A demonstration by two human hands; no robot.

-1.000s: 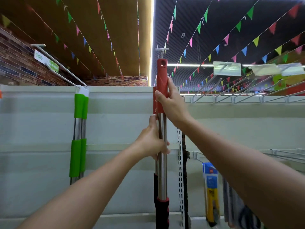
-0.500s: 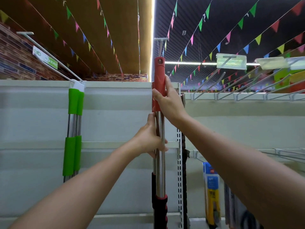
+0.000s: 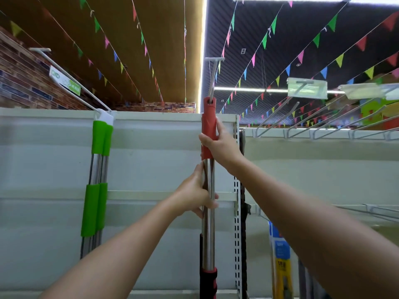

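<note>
Pole: red-handled pole (image 3: 209, 234) upright, its hang-hole apparently threaded on the display hook (image 3: 212, 78).
Right hand (image 3: 222, 145): curled round the red grip, just below the hook.
Left hand (image 3: 195, 196): wrapped round the steel shaft, further below the hook.
Risk: if released before the hole seats fully, the pole may slide off the hook and drop.

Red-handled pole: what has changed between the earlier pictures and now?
The red-handled pole went back toward the shelf, and the hook now seems to pass through its top hole. The right hand still grips its handle, the left hand its shaft; green poles hang unmoved.
</note>
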